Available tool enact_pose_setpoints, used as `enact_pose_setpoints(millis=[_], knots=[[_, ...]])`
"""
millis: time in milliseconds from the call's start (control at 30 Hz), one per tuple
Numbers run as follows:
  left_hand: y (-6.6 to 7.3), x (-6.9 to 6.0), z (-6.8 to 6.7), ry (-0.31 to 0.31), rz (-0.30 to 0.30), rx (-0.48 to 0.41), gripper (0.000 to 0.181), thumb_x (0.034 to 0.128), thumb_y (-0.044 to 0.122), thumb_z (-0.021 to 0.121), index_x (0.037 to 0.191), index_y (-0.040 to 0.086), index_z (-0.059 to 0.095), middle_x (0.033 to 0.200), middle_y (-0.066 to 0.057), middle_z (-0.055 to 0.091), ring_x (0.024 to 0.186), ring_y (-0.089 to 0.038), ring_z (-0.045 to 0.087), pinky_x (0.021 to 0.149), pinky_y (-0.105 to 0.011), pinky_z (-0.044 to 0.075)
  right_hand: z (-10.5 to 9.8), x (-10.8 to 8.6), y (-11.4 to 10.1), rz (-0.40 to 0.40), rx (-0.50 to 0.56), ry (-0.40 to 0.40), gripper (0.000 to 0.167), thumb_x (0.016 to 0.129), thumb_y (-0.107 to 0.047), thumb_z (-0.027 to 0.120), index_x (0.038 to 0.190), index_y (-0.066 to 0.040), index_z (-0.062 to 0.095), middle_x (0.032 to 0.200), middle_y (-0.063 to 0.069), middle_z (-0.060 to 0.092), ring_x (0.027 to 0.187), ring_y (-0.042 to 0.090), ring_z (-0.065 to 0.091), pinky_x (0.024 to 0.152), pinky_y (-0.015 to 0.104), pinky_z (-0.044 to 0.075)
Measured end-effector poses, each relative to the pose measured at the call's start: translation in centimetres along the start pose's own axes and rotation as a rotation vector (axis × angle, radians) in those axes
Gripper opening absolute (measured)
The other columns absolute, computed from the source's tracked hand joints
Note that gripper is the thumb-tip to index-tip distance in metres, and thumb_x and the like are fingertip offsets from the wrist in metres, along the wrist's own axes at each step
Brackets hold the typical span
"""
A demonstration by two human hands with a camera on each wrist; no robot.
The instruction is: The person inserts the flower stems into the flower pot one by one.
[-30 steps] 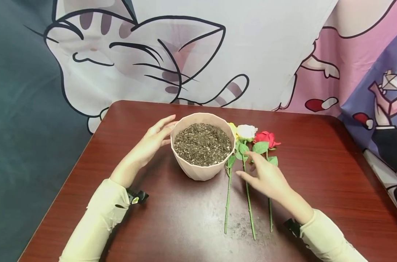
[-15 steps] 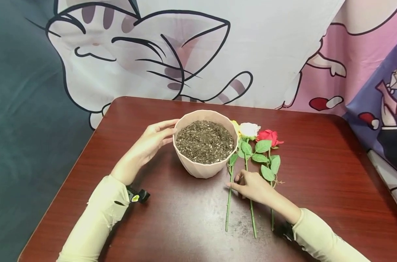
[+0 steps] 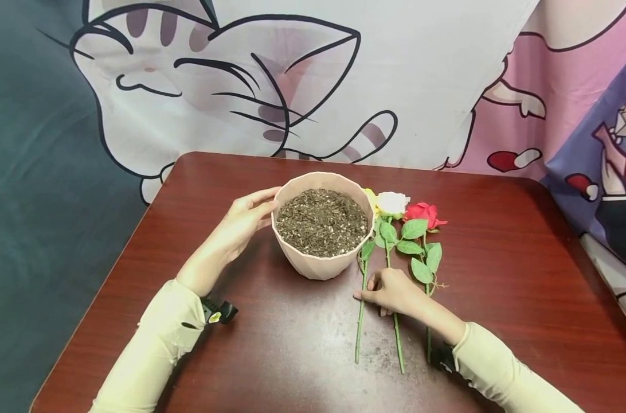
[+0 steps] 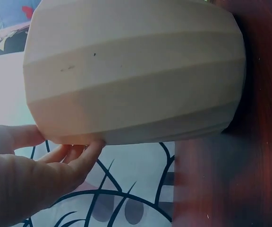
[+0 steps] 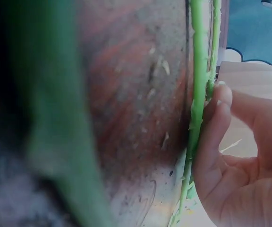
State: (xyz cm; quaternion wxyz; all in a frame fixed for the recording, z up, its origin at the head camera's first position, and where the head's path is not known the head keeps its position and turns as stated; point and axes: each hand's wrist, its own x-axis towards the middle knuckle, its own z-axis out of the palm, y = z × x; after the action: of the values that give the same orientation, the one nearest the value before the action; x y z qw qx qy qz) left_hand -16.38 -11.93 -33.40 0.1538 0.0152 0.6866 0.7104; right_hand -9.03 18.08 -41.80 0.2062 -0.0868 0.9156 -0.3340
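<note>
A pale pink faceted flowerpot (image 3: 320, 267) full of dark soil (image 3: 320, 223) stands on the table. My left hand (image 3: 241, 223) touches its left side near the rim with fairly straight fingers. In the left wrist view, the thumb and fingertips rest against the pot wall (image 4: 136, 85). Right of the pot lie a yellow rose (image 3: 370, 198), its bloom mostly hidden, a white rose (image 3: 392, 203) and a red rose (image 3: 423, 215). My right hand (image 3: 395, 292) pinches the yellow rose's stem (image 5: 214, 47) between thumb and forefinger, reaching over the white rose's stem (image 5: 198, 71).
The dark red wooden table (image 3: 251, 344) carries the pot and flowers. Behind it hangs a cloth (image 3: 421, 74) printed with a cartoon cat. A blurred green stem (image 5: 55, 118) passes close to the right wrist camera.
My right hand has come down and left from above the leaves, and its fingers have closed on the yellow rose's stem. My left hand has moved onto the pot's side.
</note>
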Motion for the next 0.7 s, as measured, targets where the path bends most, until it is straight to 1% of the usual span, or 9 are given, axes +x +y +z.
enact_pose_setpoints(millis=[133, 233, 333, 433, 567, 700], knots=[[-0.2, -0.1, 0.1, 0.002, 0.009, -0.008, 0.042, 0.0987, 0.009, 0.044, 0.140, 0.004, 0.041, 0.137, -0.014, 0.046, 0.114, -0.016, 0.049, 0.100, -0.036, 0.040, -0.4, 0.2, 0.4, 0.000, 0.052, -0.051, 0.022, 0.081, -0.025, 0.072, 0.071, -0.009, 0.062, 0.050, 0.000, 0.059, 0.041, 0.012, 0.058, 0.043, 0.028, 0.048], [-0.2, -0.2, 0.4, 0.007, 0.009, -0.005, 0.042, 0.0989, 0.010, 0.044, 0.140, 0.005, 0.042, 0.137, -0.014, 0.046, 0.114, -0.016, 0.049, 0.100, -0.035, 0.040, -0.6, 0.3, 0.8, 0.034, 0.141, -0.089, 0.016, 0.082, -0.020, 0.069, 0.074, -0.007, 0.065, 0.055, 0.002, 0.062, 0.048, 0.014, 0.061, 0.046, 0.029, 0.050], [-0.2, -0.1, 0.5, 0.014, 0.008, 0.000, 0.041, 0.0987, 0.011, 0.045, 0.139, 0.006, 0.043, 0.136, -0.014, 0.047, 0.113, -0.015, 0.049, 0.098, -0.034, 0.042, -0.7, 0.5, 1.2, 0.063, 0.215, -0.112, 0.014, 0.083, -0.016, 0.066, 0.077, -0.003, 0.067, 0.058, 0.004, 0.064, 0.052, 0.015, 0.064, 0.048, 0.029, 0.051], [-0.3, 0.1, 0.4, 0.022, 0.009, 0.012, 0.041, 0.0982, 0.012, 0.046, 0.139, 0.006, 0.045, 0.134, -0.014, 0.049, 0.110, -0.014, 0.051, 0.096, -0.032, 0.044, -0.6, 0.6, 1.3, 0.079, 0.248, -0.104, 0.016, 0.083, -0.017, 0.066, 0.077, -0.002, 0.067, 0.057, 0.005, 0.064, 0.052, 0.015, 0.064, 0.049, 0.029, 0.051], [-0.4, 0.2, 0.2, 0.022, 0.018, 0.011, 0.041, 0.0976, 0.012, 0.047, 0.138, 0.006, 0.045, 0.133, -0.014, 0.050, 0.109, -0.014, 0.052, 0.094, -0.031, 0.045, -0.6, 0.6, 1.2, 0.085, 0.260, -0.079, 0.017, 0.083, -0.016, 0.064, 0.079, 0.000, 0.066, 0.056, 0.005, 0.064, 0.051, 0.015, 0.063, 0.049, 0.029, 0.051], [-0.5, 0.0, 0.0, 0.017, 0.028, 0.001, 0.042, 0.0967, 0.013, 0.049, 0.138, 0.005, 0.046, 0.134, -0.014, 0.050, 0.112, -0.016, 0.052, 0.095, -0.033, 0.045, -0.8, 0.2, 1.2, 0.075, 0.326, -0.087, 0.013, 0.084, -0.010, 0.061, 0.083, 0.003, 0.062, 0.059, 0.004, 0.063, 0.053, 0.013, 0.062, 0.053, 0.028, 0.052]])
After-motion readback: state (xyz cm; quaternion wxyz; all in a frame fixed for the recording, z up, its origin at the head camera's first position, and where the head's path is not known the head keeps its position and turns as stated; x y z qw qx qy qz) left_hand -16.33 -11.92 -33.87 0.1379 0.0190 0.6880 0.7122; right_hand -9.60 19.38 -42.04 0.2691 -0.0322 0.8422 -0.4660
